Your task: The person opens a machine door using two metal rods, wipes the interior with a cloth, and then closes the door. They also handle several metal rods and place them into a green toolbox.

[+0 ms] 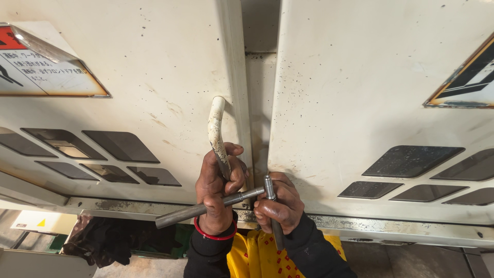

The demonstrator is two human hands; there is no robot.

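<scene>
Hands at lower centre: my left hand [218, 188] has its fingers clamped on the white door handle [216, 128], and my right hand [278, 203] grips a steel T-wrench [226, 201] at the door seam. Next, I judge, comes a firm turn.

Doors: two cream metal machine doors [360, 77] filled the view above and around the hands, speckled with dark spots and scuffs.
Gap: a narrow vertical recess [261, 92] ran between the doors, straight above the hands.
Windows: dark diamond-shaped panes [121, 145] sat left of the hands, and more [411, 160] to the right.
Labels: a peeling warning sticker [41, 67] lay far upper left; a black-and-yellow one [471, 77] far upper right.
Rail: a worn steel sill [401, 229] ran under the doors, level with the wrists.
Floor: grey concrete [149, 267] showed below left.
Light: bright, even, with soft shadows.
</scene>
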